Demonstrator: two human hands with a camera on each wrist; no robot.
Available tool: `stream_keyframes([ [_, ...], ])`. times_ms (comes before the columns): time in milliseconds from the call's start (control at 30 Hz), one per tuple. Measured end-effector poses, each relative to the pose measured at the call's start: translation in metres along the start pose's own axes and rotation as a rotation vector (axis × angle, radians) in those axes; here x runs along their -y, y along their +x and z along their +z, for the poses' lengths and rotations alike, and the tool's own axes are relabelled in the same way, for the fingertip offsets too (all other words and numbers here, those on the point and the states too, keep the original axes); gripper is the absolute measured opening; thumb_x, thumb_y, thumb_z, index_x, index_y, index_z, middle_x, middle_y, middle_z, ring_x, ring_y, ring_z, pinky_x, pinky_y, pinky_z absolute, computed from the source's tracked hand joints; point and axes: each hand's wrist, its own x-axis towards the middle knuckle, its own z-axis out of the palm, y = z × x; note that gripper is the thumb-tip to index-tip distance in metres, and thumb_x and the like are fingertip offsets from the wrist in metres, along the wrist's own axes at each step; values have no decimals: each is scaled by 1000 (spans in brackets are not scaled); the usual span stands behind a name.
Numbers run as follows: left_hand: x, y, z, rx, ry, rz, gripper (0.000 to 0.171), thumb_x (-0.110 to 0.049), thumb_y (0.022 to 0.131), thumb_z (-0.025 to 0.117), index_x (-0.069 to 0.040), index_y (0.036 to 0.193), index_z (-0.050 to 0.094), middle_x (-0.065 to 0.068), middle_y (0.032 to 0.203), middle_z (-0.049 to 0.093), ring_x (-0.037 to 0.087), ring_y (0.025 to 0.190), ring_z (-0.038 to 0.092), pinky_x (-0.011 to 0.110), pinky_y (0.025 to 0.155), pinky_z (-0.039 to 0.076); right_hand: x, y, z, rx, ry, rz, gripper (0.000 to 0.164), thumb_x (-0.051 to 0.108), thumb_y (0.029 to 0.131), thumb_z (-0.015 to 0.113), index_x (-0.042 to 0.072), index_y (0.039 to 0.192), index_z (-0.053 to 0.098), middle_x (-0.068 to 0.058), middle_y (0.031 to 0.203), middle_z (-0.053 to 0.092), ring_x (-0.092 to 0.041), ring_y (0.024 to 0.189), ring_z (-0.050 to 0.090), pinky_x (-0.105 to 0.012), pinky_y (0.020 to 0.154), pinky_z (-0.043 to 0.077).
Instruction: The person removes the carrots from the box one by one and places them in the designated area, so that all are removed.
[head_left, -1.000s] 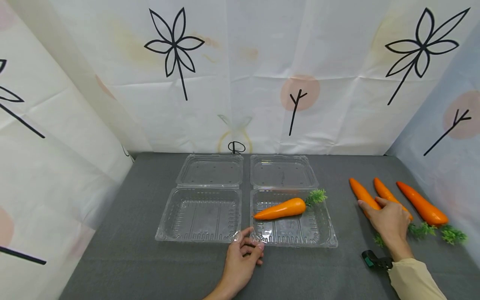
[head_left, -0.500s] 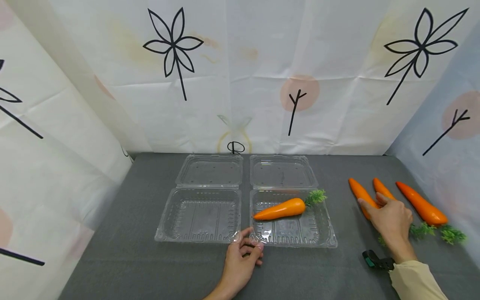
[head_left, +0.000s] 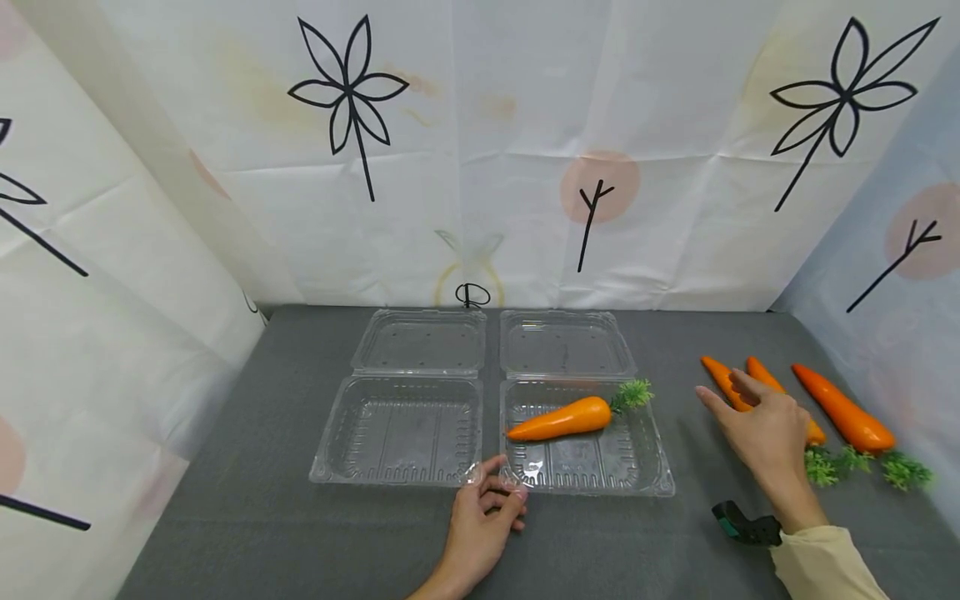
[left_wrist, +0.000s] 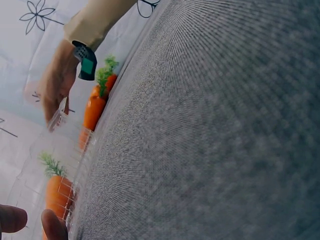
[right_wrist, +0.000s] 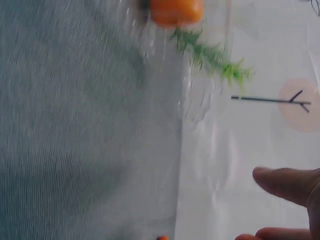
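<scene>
My left hand grips the near inner corner of the right clear plastic container, its fingers in the narrow gap beside the left container. In the left wrist view a thumb and finger straddle the rim at the lower left. A carrot with green fronds lies in the right container, tip to the left. My right hand is over the left carrot on the table, thumb spread from the fingers, holding nothing. It partly covers that carrot and the middle carrot. The right carrot lies uncovered.
Both containers' lids lie folded back toward the rear cloth wall. A grey cloth covers the table. At the right, the side wall stands close to the carrots. A dark wrist device sits on my right wrist.
My right hand has shifted left and opened, its thumb now farther out, uncovering more of the middle carrot and its fronds. My left hand and the containers stay in place.
</scene>
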Motion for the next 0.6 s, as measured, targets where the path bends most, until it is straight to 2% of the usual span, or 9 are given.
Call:
stream_keyframes([
  [100,0,0,0,-2,11,1,55,-4,95,71,9,142,45,9,95,61,14,74,66,29,63,59,11,-4,4,-32,73,-90,57,25,83,86,-4,129,67,-26,113,70,-33,64,63,-18,54,38],
  [133,0,0,0,-1,13,1,55,-4,95,71,8,142,45,9,95,61,14,74,66,29,63,59,14,-6,5,-30,107,-121,56,23,82,87,-3,127,68,-24,111,71,-24,72,68,-14,52,39],
  [200,1,0,-1,0,16,4,56,-5,95,71,9,142,45,9,95,61,14,74,66,29,63,59,22,-9,8,-3,182,-170,54,19,80,89,-2,126,69,-22,112,72,-7,91,70,-9,56,42],
  [233,1,0,-1,0,18,4,56,-5,95,71,9,142,45,9,95,61,14,74,66,29,63,59,26,-11,10,18,214,-187,53,18,80,89,0,127,69,-20,113,72,3,93,66,-7,60,43],
  [333,0,0,-1,2,17,5,56,-5,95,71,9,142,45,9,95,61,14,74,66,29,64,59,36,-14,15,100,318,-247,54,13,82,87,-1,130,67,-20,119,71,20,99,52,-6,72,46],
  [467,0,0,0,2,14,0,55,-5,95,71,8,142,45,9,95,61,15,74,66,29,64,59,46,-15,22,187,439,-326,55,2,80,86,-3,131,65,-20,123,69,13,106,57,-6,89,42],
  [600,1,0,0,5,8,7,56,-5,95,71,9,142,45,9,95,61,15,75,66,29,63,59,52,-16,30,267,515,-394,56,-4,79,84,-3,131,65,-21,123,68,7,110,59,-8,95,41],
])
